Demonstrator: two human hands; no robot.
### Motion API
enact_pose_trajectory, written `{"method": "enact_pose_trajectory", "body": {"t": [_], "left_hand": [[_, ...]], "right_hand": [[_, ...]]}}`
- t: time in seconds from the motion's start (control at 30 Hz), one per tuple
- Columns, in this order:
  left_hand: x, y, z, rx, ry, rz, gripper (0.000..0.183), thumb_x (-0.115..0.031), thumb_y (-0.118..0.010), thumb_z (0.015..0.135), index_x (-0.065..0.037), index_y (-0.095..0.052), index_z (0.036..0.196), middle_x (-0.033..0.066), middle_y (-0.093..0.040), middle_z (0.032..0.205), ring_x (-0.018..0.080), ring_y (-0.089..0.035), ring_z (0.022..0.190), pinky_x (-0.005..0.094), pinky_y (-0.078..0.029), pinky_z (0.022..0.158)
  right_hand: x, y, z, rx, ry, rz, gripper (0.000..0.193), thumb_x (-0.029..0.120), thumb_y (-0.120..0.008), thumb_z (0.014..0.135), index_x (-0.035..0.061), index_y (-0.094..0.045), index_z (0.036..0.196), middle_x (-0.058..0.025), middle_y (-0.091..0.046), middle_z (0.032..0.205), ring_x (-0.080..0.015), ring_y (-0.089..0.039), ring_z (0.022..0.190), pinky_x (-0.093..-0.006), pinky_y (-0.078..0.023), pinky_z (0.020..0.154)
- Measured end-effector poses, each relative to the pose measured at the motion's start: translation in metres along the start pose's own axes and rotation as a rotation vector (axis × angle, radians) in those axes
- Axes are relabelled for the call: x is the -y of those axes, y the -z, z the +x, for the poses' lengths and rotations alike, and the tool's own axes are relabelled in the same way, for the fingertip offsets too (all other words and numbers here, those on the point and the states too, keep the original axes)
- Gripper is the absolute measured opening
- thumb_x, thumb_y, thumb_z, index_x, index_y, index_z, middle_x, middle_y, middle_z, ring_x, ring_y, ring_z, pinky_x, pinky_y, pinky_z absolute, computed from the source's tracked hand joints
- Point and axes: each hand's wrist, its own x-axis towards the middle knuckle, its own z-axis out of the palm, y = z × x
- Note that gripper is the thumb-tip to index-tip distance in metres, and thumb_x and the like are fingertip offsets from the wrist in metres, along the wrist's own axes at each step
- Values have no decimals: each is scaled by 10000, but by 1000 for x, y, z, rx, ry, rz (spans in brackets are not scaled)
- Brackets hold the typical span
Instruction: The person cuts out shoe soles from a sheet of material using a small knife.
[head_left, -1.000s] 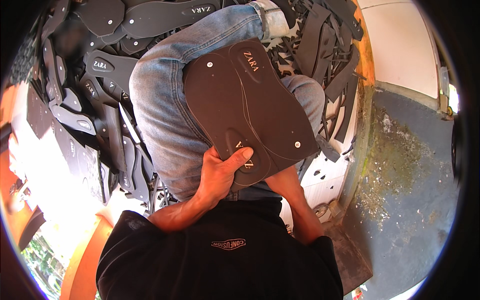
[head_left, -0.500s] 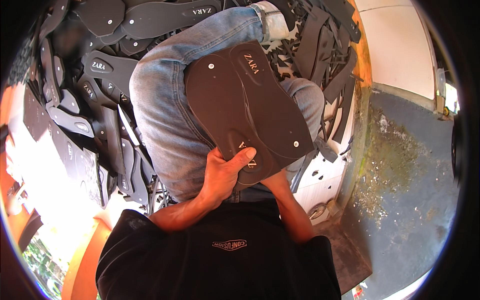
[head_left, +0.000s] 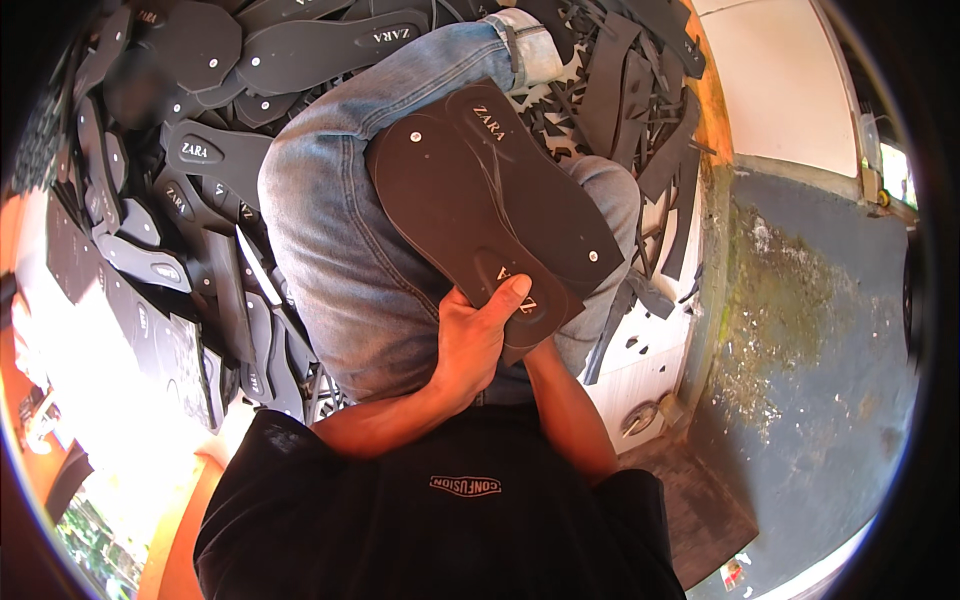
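Observation:
A dark foam sheet (head_left: 460,210) lies across my bent legs, with two sandal sole outlines side by side on it. A curved slit shows between the two outlines in the upper middle. My left hand (head_left: 476,338) grips the near end of the left sole, its thumb pressed on top and its fingers out of sight below. From the right, my right hand (head_left: 541,356) reaches under the same near end. The sheet covers its fingers, so what they do there is hidden.
Many cut foam soles (head_left: 200,150) are heaped at the left and far side. A knife-like pale blade (head_left: 258,264) lies among them. Foam offcuts (head_left: 625,90) pile up at the far right. Beyond a low ledge is a stained grey floor (head_left: 810,330).
My left hand and the sheet's near end have moved a little right and upward. The near end now looks more bent or tilted against the right sole.

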Motion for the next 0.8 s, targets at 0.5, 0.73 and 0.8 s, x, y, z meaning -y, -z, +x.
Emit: {"method": "enact_pose_trajectory", "body": {"t": [0.5, 0.73, 0.8], "left_hand": [[-4, 5, -4, -6, 54, -37, 173, -110, -685, 829, -9, -608, 945, 43, -642, 885, 96, -610, 790, 223, -500, 719], [-15, 9, -11, 27, 86, -73, 171, -98, -683, 827, -9, -612, 955, 52, -645, 895, 105, -615, 793, 233, -507, 720], [-18, 9, -13, 39, 86, -75, 168, -92, -680, 828, -8, -614, 957, 56, -647, 897, 109, -617, 790, 236, -511, 717]], "right_hand": [[4, -7, 23, 3, 5, -46, 313, 206, -644, 795, 55, -608, 1067, -147, -625, 1024, -313, -596, 959, -385, -459, 809], [6, -9, 30, 19, 7, -66, 319, 214, -642, 798, 56, -605, 1073, -149, -622, 1034, -314, -593, 968, -381, -458, 815], [7, -9, 31, 25, 4, -73, 321, 216, -642, 799, 56, -604, 1075, -149, -621, 1037, -314, -592, 970, -380, -458, 817]]}}
